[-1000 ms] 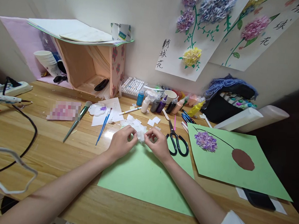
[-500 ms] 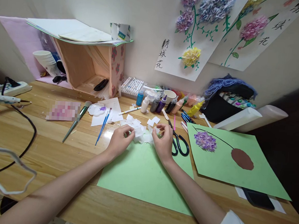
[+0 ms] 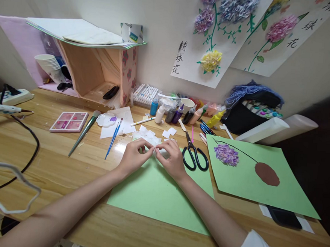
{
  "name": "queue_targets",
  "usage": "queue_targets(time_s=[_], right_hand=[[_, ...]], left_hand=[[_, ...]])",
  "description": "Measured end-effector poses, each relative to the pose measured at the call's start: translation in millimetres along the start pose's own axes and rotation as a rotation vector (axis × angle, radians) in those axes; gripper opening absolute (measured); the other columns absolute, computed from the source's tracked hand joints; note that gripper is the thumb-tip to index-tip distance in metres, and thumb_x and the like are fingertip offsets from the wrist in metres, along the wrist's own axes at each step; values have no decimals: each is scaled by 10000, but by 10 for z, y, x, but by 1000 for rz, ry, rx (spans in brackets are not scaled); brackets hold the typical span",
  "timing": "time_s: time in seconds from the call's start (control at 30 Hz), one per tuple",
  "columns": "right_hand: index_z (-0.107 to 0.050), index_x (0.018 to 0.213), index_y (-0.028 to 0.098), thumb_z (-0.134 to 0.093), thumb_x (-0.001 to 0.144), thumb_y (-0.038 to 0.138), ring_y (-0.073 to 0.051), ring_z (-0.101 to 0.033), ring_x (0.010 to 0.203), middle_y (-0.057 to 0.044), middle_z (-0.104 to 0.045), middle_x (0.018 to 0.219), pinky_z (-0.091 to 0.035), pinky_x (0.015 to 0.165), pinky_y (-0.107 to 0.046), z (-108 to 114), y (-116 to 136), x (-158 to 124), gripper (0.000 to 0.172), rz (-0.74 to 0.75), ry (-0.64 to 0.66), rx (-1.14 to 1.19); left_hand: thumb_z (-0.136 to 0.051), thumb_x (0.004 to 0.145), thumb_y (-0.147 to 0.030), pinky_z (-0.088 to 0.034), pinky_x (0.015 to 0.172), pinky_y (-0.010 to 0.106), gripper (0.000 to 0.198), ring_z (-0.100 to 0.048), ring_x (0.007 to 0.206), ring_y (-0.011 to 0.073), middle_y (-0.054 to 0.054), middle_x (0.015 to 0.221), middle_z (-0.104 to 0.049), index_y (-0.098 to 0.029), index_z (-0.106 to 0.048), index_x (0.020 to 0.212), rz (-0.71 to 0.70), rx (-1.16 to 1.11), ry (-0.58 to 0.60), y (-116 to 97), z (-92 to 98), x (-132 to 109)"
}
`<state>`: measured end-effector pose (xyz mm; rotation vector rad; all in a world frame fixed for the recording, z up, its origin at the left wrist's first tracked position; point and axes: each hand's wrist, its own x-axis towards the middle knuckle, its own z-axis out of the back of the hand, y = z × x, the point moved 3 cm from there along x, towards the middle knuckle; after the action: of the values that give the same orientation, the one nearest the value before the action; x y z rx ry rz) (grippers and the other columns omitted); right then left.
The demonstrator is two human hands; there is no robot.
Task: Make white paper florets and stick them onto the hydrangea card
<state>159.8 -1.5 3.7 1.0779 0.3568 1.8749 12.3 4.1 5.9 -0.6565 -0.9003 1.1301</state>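
My left hand (image 3: 137, 153) and my right hand (image 3: 171, 159) meet above the top edge of a green paper sheet (image 3: 159, 198). Both are closed in a pinch, thumb against forefinger, with the fingertips touching. Whatever they pinch is too small to make out. Just behind the fingers lies a loose pile of white paper pieces (image 3: 147, 135), partly hidden by my hands. A few more white squares (image 3: 169, 132) rest behind my right hand. Black-handled scissors (image 3: 190, 149) lie to its right, partly over the green sheet.
At right, a second green sheet (image 3: 242, 185) bears a purple paper flower (image 3: 226, 155) and a brown oval (image 3: 267, 174). Paint bottles (image 3: 169, 114) line the back. Left are brushes (image 3: 113, 138), a pink palette (image 3: 69, 122), a glue gun (image 3: 2, 109) and a black cable (image 3: 34, 159).
My hands have come together from apart; their fingertips now touch. The right hand has shifted left, uncovering more of the scissors.
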Motion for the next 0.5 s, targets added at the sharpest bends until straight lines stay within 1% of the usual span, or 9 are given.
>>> queue_targets(time_s=[0.23, 0.5], right_hand=[[-607, 727, 203, -560, 789, 150, -184, -515, 752, -22, -574, 717, -402, 736, -335, 9, -5, 10, 94, -17, -14, 16], [-603, 724, 221, -571, 774, 184, -186, -513, 738, -12, -567, 704, -408, 718, -341, 5, -24, -1, 70, -26, -10, 30]], left_hand=[[-560, 784, -244, -395, 573, 228, 127, -497, 608, 106, 12, 718, -617, -179, -647, 719, -69, 52, 28, -56, -7, -21], [-546, 796, -255, -393, 580, 237, 141, -497, 598, 105, 12, 732, -616, -180, -630, 712, -92, 81, 38, -70, -13, -34]])
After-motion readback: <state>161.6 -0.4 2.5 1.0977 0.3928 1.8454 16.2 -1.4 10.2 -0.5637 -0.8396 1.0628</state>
